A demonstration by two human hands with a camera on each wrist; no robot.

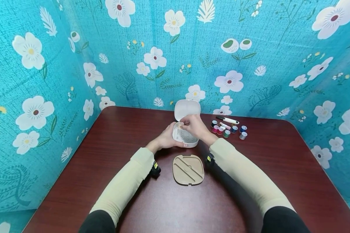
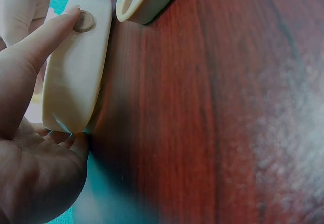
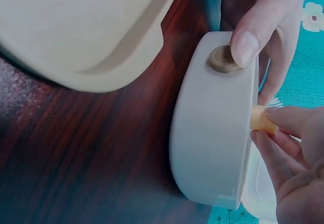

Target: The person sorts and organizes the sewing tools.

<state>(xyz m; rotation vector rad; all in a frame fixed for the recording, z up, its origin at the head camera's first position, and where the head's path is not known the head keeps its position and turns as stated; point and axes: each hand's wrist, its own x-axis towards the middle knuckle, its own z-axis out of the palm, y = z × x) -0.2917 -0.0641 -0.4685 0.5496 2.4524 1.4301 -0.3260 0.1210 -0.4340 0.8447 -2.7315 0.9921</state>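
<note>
A white sewing box [image 1: 190,144] stands with its hinged lid [image 1: 187,106] raised at the back. My left hand [image 1: 165,137] grips the box's left side, the thumb lying along the front by a round brown button [image 3: 221,59]. Inside, rows of small pegs [image 1: 187,138] show on the floor of the box. My right hand [image 1: 194,125] reaches over the box and pinches a small yellow thread spool [image 3: 261,119] at the rim, partly covered by the fingers. In front of the box lies a beige tray [image 1: 188,170] with slanted ridges.
Right of the box are several thread spools [image 1: 227,133] in pink, black, green, blue and grey. Behind them lie a white-handled tool with a dark tip [image 1: 228,120] and a small pink-and-white item [image 1: 225,126]. Flowered blue cloth [image 1: 154,81] hangs behind the dark red-brown table [image 1: 134,129].
</note>
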